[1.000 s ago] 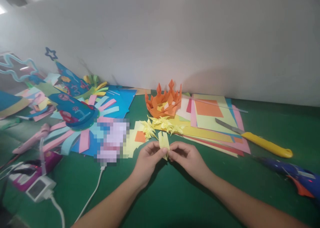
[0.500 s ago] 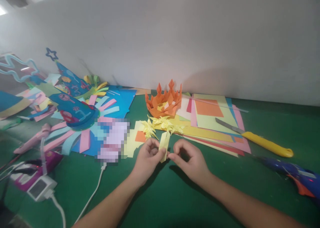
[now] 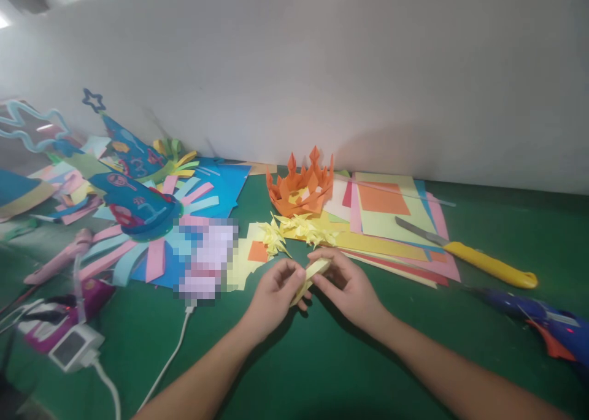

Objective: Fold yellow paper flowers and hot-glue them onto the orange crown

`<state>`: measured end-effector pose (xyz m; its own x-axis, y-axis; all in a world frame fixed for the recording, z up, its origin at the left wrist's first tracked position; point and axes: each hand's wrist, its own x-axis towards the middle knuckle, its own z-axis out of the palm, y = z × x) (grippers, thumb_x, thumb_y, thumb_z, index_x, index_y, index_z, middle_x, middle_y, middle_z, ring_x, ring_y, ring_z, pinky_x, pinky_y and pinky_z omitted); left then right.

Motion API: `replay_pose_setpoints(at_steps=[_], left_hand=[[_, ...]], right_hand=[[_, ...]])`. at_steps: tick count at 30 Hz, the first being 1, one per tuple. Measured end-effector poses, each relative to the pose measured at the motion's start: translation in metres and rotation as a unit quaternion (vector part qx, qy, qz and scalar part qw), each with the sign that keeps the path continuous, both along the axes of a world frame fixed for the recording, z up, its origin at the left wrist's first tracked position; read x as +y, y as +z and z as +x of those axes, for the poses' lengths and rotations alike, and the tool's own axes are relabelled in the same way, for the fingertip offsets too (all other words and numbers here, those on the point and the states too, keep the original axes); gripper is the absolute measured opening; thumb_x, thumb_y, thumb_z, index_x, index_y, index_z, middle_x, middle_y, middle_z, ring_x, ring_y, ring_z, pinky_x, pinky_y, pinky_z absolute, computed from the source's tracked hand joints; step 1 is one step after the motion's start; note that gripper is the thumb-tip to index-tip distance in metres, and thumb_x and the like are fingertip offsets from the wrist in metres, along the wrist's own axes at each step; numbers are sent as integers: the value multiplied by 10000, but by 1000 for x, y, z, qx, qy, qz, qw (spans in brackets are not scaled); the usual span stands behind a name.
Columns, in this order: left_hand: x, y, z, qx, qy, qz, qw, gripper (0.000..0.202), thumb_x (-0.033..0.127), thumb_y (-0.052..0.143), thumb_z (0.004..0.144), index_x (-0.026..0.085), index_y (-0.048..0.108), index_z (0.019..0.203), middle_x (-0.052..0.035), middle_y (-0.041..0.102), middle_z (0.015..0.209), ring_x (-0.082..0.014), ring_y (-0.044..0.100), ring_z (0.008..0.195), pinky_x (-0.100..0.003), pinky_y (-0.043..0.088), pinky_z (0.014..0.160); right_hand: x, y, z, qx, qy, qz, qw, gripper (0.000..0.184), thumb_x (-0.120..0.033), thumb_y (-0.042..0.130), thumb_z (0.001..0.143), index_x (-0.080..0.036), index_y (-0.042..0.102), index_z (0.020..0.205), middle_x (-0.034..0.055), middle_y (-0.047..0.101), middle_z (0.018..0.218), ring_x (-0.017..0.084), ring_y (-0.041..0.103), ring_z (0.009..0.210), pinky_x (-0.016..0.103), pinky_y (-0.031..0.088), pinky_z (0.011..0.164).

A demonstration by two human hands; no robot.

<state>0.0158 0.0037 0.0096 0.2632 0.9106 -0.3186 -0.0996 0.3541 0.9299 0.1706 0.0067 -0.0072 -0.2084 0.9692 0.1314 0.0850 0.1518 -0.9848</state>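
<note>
A narrow folded strip of pale yellow paper (image 3: 317,268) is pinched between both hands above the green table. My left hand (image 3: 275,294) is closed on its lower left end, thumb on top. My right hand (image 3: 346,288) grips the upper right end, with its thumb along the near side and fingers behind. Just beyond the hands lie several pale yellow folded paper flowers (image 3: 301,230). Behind them stands an orange folded paper crown (image 3: 301,193) with pointed tips.
Coloured paper sheets (image 3: 391,202) and a yellow-handled knife (image 3: 488,263) lie to the right, near a blue glue gun (image 3: 543,316). Decorated blue cone hats (image 3: 133,193) fill the left, with a pink glue gun (image 3: 64,257), a white cable (image 3: 172,355) and a blurred-out object (image 3: 209,257).
The paper strip has turned from nearly upright to slanting up to the right. My right hand has moved in and taken hold of its upper end; the left still holds it.
</note>
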Motion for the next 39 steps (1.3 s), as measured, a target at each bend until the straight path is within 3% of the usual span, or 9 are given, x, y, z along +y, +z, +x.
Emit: replay_pose_setpoints(at_steps=[6, 12, 19, 26, 34, 39], left_hand=[[0, 4, 0, 0, 10, -32, 999, 335, 473, 619, 733, 178, 461, 741, 46, 524, 576, -78, 531, 495, -178, 426, 456], [1, 3, -1, -23, -9, -42, 999, 339, 488, 619, 726, 187, 464, 753, 29, 558, 625, -115, 576, 590, -231, 489, 525], [1, 4, -1, -16, -7, -35, 999, 336, 479, 627, 723, 178, 482, 744, 24, 549, 619, -116, 569, 598, -215, 474, 499], [1, 3, -2, 17, -16, -21, 999, 357, 496, 614, 728, 167, 480, 745, 19, 582, 559, -66, 496, 422, -187, 392, 456], [1, 2, -1, 6, 5, -33, 999, 333, 466, 639, 713, 158, 514, 741, 9, 589, 585, -105, 571, 533, -216, 461, 507], [1, -1, -2, 29, 0, -26, 999, 364, 491, 629, 714, 152, 497, 723, 4, 603, 579, -89, 548, 472, -235, 467, 510]], right_hand=[[-1, -1, -1, 19, 32, -13, 999, 200, -250, 531, 833, -246, 525, 1032, 24, 579, 890, 151, 595, 756, 271, 503, 696], [0, -1, -1, 33, 39, -56, 997, 133, -282, 521, 837, -217, 536, 952, -2, 573, 750, 136, 590, 633, 266, 496, 619], [-1, -1, -1, -23, 4, -8, 1000, 76, -258, 549, 824, -213, 579, 877, 16, 625, 811, 139, 609, 690, 252, 495, 646], [-1, 0, -1, -68, -4, 33, 997, 61, -247, 573, 815, -218, 622, 836, 21, 643, 809, 154, 616, 727, 263, 494, 676], [1, 0, 0, -78, -27, 44, 996, 62, -227, 562, 805, -221, 621, 820, 22, 643, 802, 160, 618, 721, 263, 489, 660], [0, 1, 0, -98, -23, 50, 994, 62, -216, 561, 798, -215, 624, 800, 21, 642, 786, 163, 611, 719, 267, 478, 659]])
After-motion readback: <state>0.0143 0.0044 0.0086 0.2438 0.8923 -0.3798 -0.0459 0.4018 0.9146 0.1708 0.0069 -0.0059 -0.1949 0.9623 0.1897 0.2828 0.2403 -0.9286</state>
